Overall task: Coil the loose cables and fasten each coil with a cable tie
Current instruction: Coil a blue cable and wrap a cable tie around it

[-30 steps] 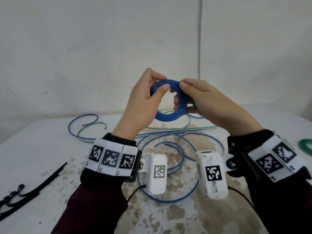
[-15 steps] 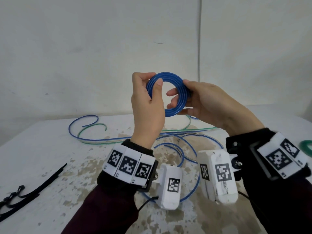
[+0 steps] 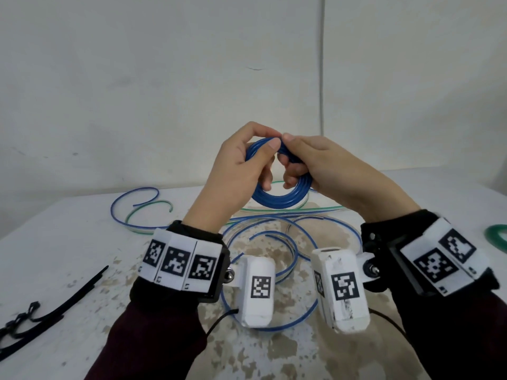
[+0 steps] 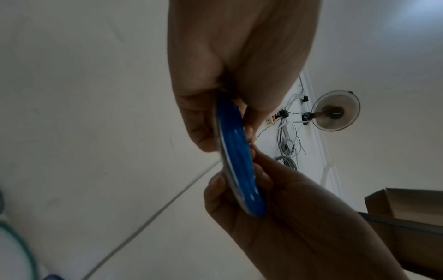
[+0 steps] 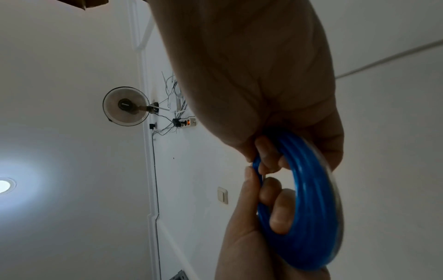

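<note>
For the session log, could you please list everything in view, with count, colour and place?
blue coil: one, blue, held up over the table in both hands.
loose cables: several, blue and green-striped, curled on the table under the hands.
green coil: one, green, right table edge, partly cut off.
cable ties: a few, black, left on the table.
table: one, white, worn patches.
wall fan: one, dark-rimmed, on the wall.
wrist cameras: two, white.
left hand: grips the coil's left side.
right hand: grips its right side.

The blue coil's [image 3: 277, 200] upper arc hides behind both hands. A green coil [image 3: 498, 238] is cut off by the right edge, the black cable ties [image 3: 41, 314] by the left edge.
</note>
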